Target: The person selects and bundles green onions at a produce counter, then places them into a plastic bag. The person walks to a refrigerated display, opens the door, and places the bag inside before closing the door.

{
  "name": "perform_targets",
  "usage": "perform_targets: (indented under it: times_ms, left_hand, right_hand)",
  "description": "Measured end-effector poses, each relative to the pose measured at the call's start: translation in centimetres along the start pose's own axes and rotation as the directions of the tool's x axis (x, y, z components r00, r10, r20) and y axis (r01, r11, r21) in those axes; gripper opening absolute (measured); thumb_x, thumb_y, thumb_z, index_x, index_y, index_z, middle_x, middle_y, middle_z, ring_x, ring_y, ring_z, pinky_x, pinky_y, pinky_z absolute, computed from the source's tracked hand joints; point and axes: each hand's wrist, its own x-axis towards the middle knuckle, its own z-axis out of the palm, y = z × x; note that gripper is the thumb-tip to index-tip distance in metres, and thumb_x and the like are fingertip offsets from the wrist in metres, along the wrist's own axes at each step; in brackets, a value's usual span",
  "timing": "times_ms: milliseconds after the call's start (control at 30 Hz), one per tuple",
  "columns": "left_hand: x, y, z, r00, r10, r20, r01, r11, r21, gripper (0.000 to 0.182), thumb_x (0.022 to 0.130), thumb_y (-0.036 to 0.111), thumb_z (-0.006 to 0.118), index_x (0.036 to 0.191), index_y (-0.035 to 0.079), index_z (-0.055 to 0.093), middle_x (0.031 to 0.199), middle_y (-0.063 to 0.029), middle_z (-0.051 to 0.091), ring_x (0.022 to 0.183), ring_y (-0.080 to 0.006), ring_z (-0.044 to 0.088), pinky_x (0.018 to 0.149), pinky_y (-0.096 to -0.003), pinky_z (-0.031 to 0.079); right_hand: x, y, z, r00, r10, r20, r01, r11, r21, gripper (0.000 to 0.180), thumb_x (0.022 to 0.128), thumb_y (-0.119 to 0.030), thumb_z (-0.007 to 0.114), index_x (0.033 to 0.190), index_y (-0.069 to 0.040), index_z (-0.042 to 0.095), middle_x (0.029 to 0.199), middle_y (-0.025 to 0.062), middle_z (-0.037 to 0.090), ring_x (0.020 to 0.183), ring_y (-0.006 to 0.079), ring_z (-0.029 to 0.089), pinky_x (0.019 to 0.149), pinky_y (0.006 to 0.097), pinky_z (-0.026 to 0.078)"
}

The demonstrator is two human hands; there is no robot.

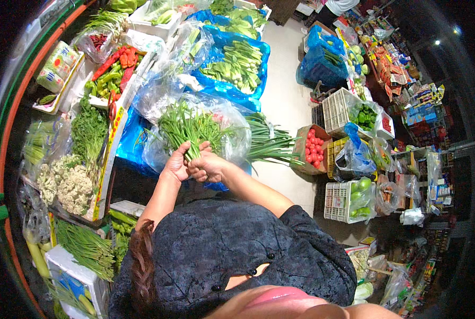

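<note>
Both hands hold the base of a bunch of thin green leafy stalks, possibly chives [178, 127], in front of my chest. My left hand [178, 161] wraps the left side of the stems. From the right, my right hand [206, 164] closes round the stem ends. Beneath the bunch lies an opened clear plastic bag [237, 137] with more loose greens on it. A tied bundle of long green onions [263, 139] lies right of the bag. Beyond the bag stands a blue-lined crate [266, 65] of leafy greens.
At left, a foam box [118, 131] holds herbs and cauliflower [72, 187], with peppers [116, 75] behind. Across the pale floor [287, 79] at right stand a box of tomatoes [313, 147], a white plastic crate [337, 201] with green produce and shelves of packaged goods.
</note>
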Motion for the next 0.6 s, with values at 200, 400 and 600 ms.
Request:
perform_targets:
  times_ms: [200,400,600]
  left_hand:
    - [0.1,1.4,0.6,0.95,0.198,-0.24,-0.194,0.98,0.042,0.043,0.084,0.011,0.06,0.125,0.011,0.049,0.094,-0.0057,0.061,0.094,-0.0233,0.06,0.082,-0.0422,0.051]
    - [0.7,1.2,0.7,0.906,0.263,-0.332,-0.241,0.965,0.106,0.038,0.083,0.006,0.058,0.12,0.011,0.053,0.081,-0.0046,0.06,0.078,-0.0194,0.061,0.071,-0.0374,0.053]
    - [1.3,0.4,1.1,0.832,0.336,-0.442,-0.262,0.939,0.221,0.021,0.081,0.005,0.062,0.102,0.006,0.058,0.087,-0.009,0.064,0.08,-0.0212,0.062,0.072,-0.036,0.053]
  right_hand:
    - [-0.3,0.7,-0.4,1.0,-0.025,0.005,0.025,0.993,-0.118,0.009,0.08,-0.009,0.055,0.083,-0.008,0.047,0.057,0.0001,0.045,0.038,0.0079,0.038,0.035,0.0227,0.031]
    - [0.3,0.6,-1.7,0.953,-0.292,-0.083,0.179,0.76,-0.625,0.036,0.076,-0.023,0.066,0.1,0.0,0.051,0.076,0.0136,0.06,0.061,0.0223,0.062,0.053,0.0332,0.049]
    - [0.8,0.0,-1.3,0.869,-0.488,-0.081,0.211,0.514,-0.832,0.09,0.066,-0.03,0.074,0.133,0.009,0.028,0.104,0.026,0.059,0.093,0.0301,0.061,0.082,0.0359,0.048]
